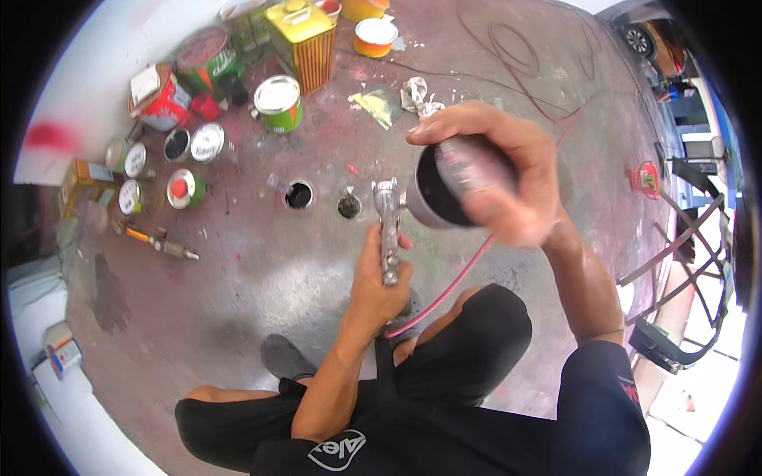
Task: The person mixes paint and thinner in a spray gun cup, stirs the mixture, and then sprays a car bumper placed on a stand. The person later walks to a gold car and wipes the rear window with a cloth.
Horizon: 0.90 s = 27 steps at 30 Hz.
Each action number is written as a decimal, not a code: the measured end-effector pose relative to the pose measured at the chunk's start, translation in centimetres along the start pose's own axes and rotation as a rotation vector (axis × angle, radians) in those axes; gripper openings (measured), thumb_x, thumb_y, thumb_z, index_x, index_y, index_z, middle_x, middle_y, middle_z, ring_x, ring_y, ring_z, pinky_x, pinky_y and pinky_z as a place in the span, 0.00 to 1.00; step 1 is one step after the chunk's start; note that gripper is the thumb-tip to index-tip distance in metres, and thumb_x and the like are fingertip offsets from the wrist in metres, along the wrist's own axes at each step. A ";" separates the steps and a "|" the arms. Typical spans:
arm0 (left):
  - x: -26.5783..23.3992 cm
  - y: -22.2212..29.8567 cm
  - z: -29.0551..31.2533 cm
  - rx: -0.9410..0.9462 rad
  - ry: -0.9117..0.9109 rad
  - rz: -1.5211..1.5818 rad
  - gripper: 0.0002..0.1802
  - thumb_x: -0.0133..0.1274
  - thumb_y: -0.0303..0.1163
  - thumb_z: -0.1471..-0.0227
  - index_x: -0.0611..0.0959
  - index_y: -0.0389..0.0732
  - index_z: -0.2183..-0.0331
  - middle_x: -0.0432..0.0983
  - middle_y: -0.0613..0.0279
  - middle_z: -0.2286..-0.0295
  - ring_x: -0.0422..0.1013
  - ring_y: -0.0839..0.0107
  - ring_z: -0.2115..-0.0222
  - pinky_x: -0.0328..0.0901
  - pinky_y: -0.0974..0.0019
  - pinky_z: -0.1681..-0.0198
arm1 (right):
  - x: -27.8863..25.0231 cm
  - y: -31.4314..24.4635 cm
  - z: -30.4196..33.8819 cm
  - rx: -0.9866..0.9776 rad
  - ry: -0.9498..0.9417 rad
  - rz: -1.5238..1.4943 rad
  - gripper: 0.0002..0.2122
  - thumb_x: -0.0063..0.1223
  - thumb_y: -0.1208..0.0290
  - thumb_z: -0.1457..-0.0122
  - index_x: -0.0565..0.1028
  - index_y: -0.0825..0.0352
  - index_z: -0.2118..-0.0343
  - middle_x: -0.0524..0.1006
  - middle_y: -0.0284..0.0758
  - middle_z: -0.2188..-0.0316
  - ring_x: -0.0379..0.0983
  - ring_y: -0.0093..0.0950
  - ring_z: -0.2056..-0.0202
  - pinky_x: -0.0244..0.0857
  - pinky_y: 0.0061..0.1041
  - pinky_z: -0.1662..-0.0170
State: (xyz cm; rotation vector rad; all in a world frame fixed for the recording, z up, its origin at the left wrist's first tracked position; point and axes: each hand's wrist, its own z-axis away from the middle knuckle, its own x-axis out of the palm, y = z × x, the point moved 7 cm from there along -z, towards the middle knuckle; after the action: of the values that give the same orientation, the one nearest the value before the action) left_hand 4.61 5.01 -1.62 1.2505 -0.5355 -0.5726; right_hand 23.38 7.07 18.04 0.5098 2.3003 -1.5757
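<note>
My left hand (379, 278) is closed around the handle of a metal paint spray gun (387, 230), held upright in front of my knees. A grey paint cup (425, 194) with a dark inside is joined to the gun's right side, its mouth uncovered at least in part. Over that mouth, my right hand (528, 174) curls around a round greyish lid (472, 166), smeared by motion. Whether the lid touches the cup's rim I cannot tell. A pink air hose (456, 284) runs behind the gun and down between my legs.
Two small open cans, a dark-filled one (299, 195) and another (348, 206), stand on the stained floor. Several paint cans, including a green one (278, 103), and a yellow tin (302, 40) crowd the left. Another spray gun (163, 242) lies nearby. Metal racks (690, 238) stand right.
</note>
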 end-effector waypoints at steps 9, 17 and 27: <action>-2.7 1.1 1.7 0.127 0.026 -0.273 0.35 0.54 0.17 0.47 0.74 0.31 0.36 0.82 0.47 0.53 0.82 0.56 0.56 0.73 0.60 0.49 | -1.4 17.9 10.1 0.454 0.719 -1.248 0.33 0.38 0.46 0.31 0.77 0.76 0.43 0.81 0.54 0.44 0.77 0.53 0.40 0.68 0.53 0.36; -9.3 -4.1 10.0 0.185 0.381 -0.324 0.25 0.55 0.19 0.40 0.76 0.29 0.41 0.82 0.52 0.53 0.78 0.66 0.54 0.70 0.64 0.46 | 14.3 36.6 23.0 1.149 0.779 -1.042 0.26 0.42 0.57 0.28 0.76 0.77 0.43 0.83 0.50 0.47 0.82 0.45 0.47 0.75 0.42 0.42; -14.9 -5.6 11.4 -0.143 0.785 0.063 0.15 0.49 0.39 0.25 0.82 0.37 0.54 0.65 0.72 0.83 0.61 0.82 0.82 0.57 0.71 0.76 | 8.8 32.9 2.4 0.669 0.575 0.360 0.47 0.74 0.46 0.44 0.68 0.77 0.32 0.71 0.56 0.33 0.68 0.49 0.31 0.61 0.42 0.30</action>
State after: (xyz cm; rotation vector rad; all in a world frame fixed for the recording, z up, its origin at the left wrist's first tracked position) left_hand -14.61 5.56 -5.33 1.2037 0.1247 -0.0361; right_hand 30.57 16.80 -13.85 1.6154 1.7741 -2.1744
